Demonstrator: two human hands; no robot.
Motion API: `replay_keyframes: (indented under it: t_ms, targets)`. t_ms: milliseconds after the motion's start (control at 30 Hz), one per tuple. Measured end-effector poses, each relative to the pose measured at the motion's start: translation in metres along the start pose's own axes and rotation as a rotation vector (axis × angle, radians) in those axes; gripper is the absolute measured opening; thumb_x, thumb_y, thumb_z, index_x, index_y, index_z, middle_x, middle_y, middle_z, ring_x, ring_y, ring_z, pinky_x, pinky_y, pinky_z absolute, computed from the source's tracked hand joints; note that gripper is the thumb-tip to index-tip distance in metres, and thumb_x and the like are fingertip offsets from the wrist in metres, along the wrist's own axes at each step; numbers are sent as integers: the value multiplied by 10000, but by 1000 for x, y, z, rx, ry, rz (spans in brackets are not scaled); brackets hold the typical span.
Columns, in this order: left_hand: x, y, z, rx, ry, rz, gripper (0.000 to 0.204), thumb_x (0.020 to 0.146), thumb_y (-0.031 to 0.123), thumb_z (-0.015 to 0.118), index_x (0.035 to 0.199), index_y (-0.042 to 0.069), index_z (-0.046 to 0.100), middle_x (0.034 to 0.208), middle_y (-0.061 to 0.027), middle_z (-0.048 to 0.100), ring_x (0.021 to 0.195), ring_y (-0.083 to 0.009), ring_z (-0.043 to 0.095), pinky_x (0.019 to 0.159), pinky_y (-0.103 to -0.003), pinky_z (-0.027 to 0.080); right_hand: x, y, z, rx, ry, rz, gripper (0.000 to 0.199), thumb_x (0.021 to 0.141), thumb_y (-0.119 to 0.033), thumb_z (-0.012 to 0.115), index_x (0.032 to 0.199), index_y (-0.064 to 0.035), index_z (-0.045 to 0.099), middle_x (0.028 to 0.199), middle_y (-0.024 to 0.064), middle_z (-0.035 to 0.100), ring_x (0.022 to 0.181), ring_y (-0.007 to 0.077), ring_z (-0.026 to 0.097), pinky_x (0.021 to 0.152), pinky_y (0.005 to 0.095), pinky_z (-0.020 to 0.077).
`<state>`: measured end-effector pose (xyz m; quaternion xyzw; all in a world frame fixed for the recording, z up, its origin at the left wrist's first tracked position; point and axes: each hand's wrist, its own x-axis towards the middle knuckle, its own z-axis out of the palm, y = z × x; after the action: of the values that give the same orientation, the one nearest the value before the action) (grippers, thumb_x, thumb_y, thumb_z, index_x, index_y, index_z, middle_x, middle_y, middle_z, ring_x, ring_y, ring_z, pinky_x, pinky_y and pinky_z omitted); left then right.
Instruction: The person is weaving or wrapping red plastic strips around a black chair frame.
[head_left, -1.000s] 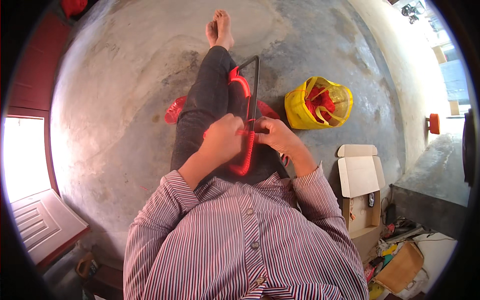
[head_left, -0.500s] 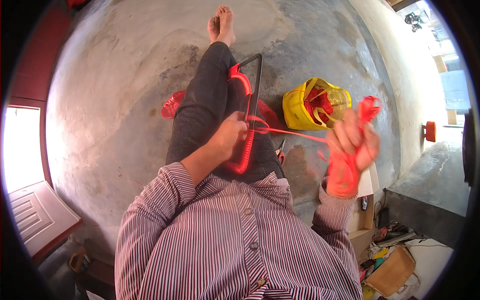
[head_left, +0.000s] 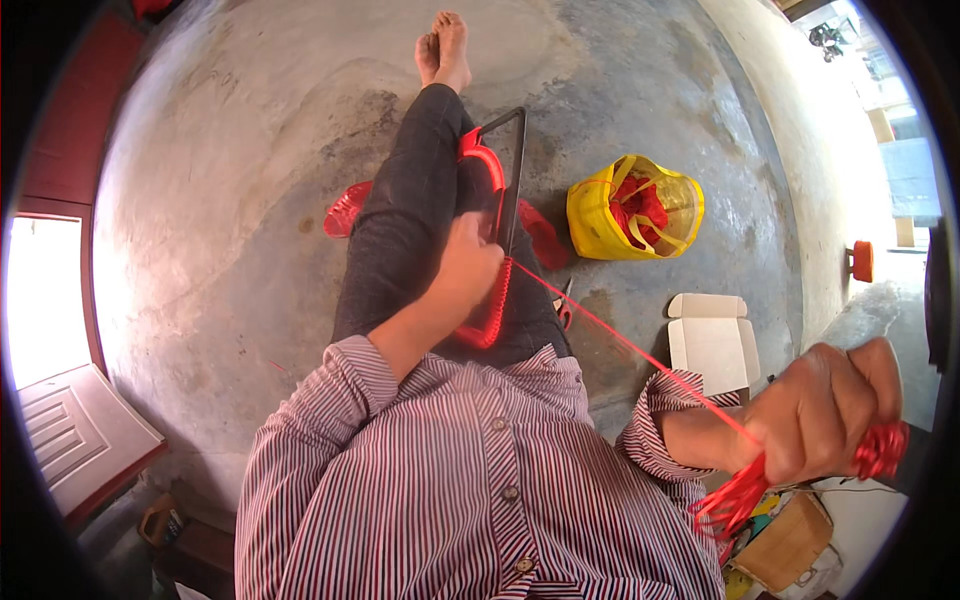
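The red cord (head_left: 640, 352) runs taut from the dark metal frame (head_left: 512, 170) lying along our lap out to our right hand (head_left: 825, 420), which is drawn far to the side and low in the view. We judge it thin, light and limp, holding a straight line only under tension, and probably a little slick, so a pinch alone could slip; a closed fist around it, or a turn about the fingers, looks the safer hold. That is how our right hand has it: fingers curled shut around the strand, with loose red ends (head_left: 735, 500) fanning below the fist and a red bunch (head_left: 880, 450) at the knuckles. The right forearm reaches outward, its striped cuff pushed back.

Our left hand (head_left: 465, 275) rests on the frame where the wrapped red section (head_left: 492, 310) begins; its fingers are bent down over the work, though we cannot tell whether they grip the frame or only press the cord. The frame looks stiff and is best steadied at its wrapped side.

A yellow bag (head_left: 600, 215) with red material sits on the concrete floor (head_left: 230, 200) just beyond, and an open cardboard box (head_left: 712, 340) lies nearer our right arm
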<state>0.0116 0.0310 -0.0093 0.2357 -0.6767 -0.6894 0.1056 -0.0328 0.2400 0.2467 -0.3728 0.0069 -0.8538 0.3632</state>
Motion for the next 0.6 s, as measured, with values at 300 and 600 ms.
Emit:
replay_keyframes:
  t_ms: [300,600]
  targets:
    - [6,32,-37,469,42,246,105,836,57,661,834,25,561,593,-46,561,534,-74,527,504,-237,422,-43,21,-117,-1359,186,291,156,790,0,631,946,6,626,809,68,589,710,193,571,620,308,452]
    - [-15,11,-41,584,-64,81,241,892,176,622,775,-30,578,656,-168,587,610,-159,586,563,-331,453,-90,117,-198,-1540,474,724,244,779,-33,654,1018,-21,607,848,139,610,779,188,633,686,308,479]
